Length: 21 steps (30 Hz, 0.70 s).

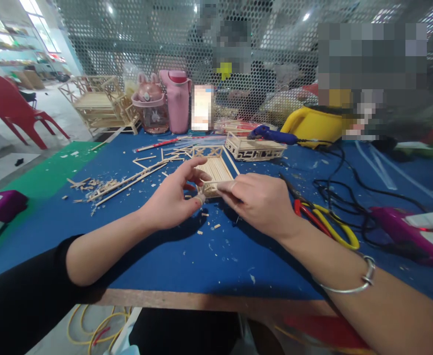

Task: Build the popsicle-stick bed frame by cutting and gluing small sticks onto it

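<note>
A small flat frame of thin wooden sticks (216,167) lies on the blue table top (186,251) in front of me. My left hand (175,197) rests at its near left corner, thumb and fingers curled and touching the sticks. My right hand (256,199) pinches the near edge of the frame between thumb and forefinger. A silver bangle (352,283) sits on my right wrist.
Loose sticks and offcuts (123,182) lie left of the frame. Another stick piece (255,148), a blue glue gun (271,134), yellow-handled cutters (327,222), black cables (349,187) and a purple tool (408,231) are to the right. Pink bottles (164,106) and stick models (101,103) stand behind.
</note>
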Tool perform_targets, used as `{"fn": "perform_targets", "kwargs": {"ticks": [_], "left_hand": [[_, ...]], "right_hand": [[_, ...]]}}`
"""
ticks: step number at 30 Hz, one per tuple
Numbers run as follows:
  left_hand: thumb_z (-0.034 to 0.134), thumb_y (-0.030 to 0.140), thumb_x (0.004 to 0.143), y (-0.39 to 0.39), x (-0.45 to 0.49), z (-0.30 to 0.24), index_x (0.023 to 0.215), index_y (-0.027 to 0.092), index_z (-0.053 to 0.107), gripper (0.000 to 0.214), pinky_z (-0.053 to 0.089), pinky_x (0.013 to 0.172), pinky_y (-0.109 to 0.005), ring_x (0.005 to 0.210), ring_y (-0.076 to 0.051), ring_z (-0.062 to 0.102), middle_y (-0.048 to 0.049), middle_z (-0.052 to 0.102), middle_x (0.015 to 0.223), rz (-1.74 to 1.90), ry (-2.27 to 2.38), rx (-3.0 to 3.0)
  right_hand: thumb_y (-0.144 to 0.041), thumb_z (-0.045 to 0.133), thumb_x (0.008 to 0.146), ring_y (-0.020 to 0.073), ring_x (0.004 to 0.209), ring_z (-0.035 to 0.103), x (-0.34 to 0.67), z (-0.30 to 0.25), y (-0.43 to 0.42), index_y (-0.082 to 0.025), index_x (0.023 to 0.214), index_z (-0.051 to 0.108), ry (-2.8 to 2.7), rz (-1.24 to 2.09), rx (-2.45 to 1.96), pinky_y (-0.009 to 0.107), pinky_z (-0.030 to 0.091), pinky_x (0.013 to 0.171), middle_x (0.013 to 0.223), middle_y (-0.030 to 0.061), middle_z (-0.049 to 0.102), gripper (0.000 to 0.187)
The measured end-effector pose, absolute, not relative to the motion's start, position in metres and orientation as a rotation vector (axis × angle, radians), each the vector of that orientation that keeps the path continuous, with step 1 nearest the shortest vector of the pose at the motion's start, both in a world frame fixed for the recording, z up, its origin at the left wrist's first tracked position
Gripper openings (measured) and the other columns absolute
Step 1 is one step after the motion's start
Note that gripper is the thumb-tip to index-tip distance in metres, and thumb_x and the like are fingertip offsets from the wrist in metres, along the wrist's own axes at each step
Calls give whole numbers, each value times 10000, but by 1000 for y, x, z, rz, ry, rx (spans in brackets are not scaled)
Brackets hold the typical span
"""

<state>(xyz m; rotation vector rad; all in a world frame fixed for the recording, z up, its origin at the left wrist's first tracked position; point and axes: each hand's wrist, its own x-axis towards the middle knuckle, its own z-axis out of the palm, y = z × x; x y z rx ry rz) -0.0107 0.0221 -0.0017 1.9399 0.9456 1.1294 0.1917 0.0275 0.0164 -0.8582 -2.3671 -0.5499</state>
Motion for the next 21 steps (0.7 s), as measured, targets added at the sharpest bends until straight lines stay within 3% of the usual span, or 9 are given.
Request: {"fn": "perform_targets", "kwargs": {"ticks": [9, 16, 21], "left_hand": [[601, 74, 730, 22, -2, -3, 1302, 188, 347, 636, 460, 765, -311, 842, -145, 566, -28, 606, 912, 1209, 1053, 2009], [567, 35, 722, 23, 2, -4, 1264, 173, 381, 589, 469, 722, -281, 789, -127, 565, -6, 593, 855, 1262, 1089, 1995], [567, 47, 732, 23, 3, -6, 1252, 178, 379, 569, 472, 702, -275, 740, -114, 552, 6, 589, 829, 1291, 1085, 1965]], "right_hand": [[-189, 510, 845, 140, 569, 482, 180, 13, 21, -175, 650, 648, -2326, -868, -848, 302, 262, 552, 563, 13, 578, 240], [-208, 495, 875, 144, 598, 525, 179, 10, 20, -178, 783, 676, -2320, -742, -876, 292, 312, 567, 610, 18, 608, 205], [-223, 547, 818, 185, 759, 594, 184, 14, 20, -176, 991, 610, -2156, -464, -895, 300, 435, 673, 828, 49, 656, 190]]}}
